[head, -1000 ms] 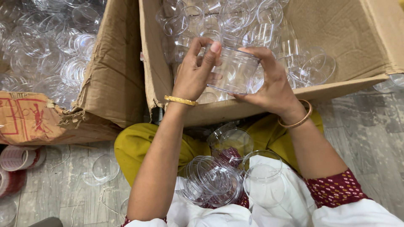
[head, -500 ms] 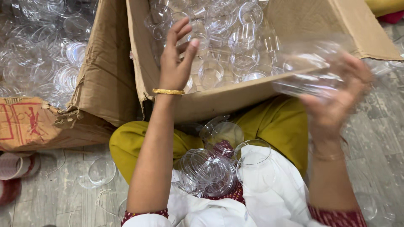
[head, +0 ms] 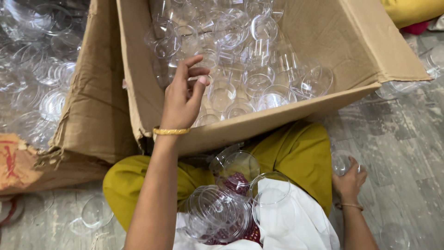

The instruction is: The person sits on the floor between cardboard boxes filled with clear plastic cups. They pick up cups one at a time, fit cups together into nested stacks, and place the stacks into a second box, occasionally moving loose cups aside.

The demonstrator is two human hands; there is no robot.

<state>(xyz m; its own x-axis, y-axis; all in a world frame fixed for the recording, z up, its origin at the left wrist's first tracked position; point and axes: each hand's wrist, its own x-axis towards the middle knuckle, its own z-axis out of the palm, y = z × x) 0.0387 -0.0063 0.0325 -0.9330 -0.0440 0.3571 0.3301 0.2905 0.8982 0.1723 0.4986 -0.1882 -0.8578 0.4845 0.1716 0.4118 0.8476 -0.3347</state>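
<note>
Left hand [head: 182, 99] half-open, empty, over cardboard box [head: 138, 92]; right hand [head: 348, 178] around clear cup [head: 341, 162].

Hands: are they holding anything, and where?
The right hand grips a clear cup around its side, low by the floor. The left hand holds nothing, open over the box.

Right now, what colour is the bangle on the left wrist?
Gold; the bangle shows best in the head view.

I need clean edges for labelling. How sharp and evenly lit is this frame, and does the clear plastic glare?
Head view: soft, even light, no hard shadows; left hand and cardboard box are sharp; small highlights glint on the clear cups, whose edges blend together; right hand is slightly soft.
</note>
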